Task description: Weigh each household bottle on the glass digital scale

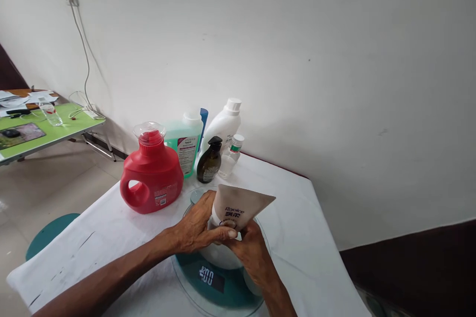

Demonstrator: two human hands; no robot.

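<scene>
Both hands, the left hand point(195, 230) and right hand point(250, 250), are clamped together on a white tube point(238, 208) held cap-down above the glass scale point(219, 282) on the tabletop point(111, 237), where an uneven squeeze could likely topple it sideways.

Left hand point(195, 230) and right hand point(251, 250) around an upturned white tube point(238, 208) above a teal scale point(223, 282).
</scene>
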